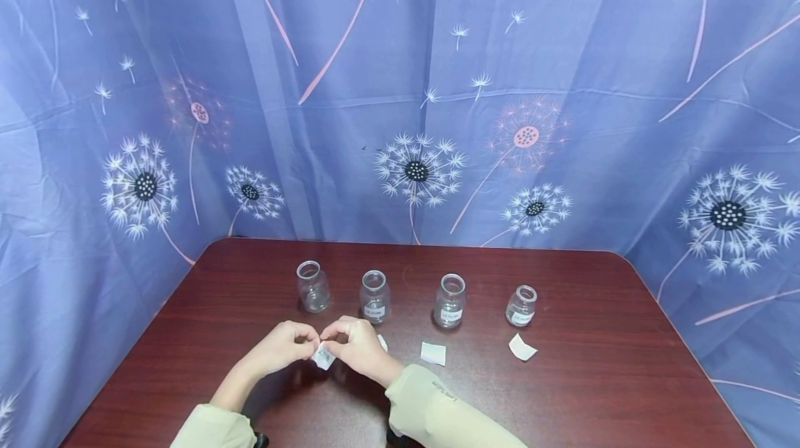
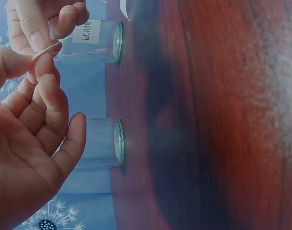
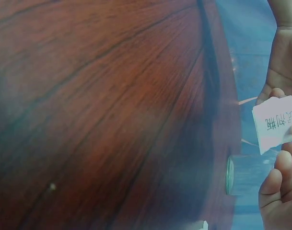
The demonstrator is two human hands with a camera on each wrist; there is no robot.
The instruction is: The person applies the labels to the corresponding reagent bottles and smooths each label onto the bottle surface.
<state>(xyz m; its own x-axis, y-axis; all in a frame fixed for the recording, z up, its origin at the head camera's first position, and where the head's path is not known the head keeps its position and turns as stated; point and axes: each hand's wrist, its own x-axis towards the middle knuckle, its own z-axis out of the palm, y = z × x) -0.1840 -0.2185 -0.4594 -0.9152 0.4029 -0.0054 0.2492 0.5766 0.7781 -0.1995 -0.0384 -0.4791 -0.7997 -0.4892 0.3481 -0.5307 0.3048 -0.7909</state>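
Note:
Both hands meet in front of the leftmost jar. My left hand (image 1: pixel 281 349) and my right hand (image 1: pixel 361 349) pinch a small white paper label (image 1: pixel 323 356) between thumbs and fingers. Dark characters show on the label (image 3: pixel 274 123) in the right wrist view; the left wrist view shows it nearly edge-on. Just behind the hands stands a clear glass jar (image 1: pixel 314 288) with no label visible on it. To its right, a second jar (image 1: pixel 374 295) bears a white label, as do a third jar (image 1: pixel 450 299) and a smaller fourth jar (image 1: pixel 521 305).
White paper pieces lie in front of the jars: one (image 1: pixel 433 353) before the third, another with a raised corner (image 1: pixel 521 347) before the smallest, and one (image 1: pixel 382 342) partly hidden by my right hand. A blue dandelion-print curtain (image 1: pixel 337 177) surrounds the dark red table (image 1: pixel 594 378).

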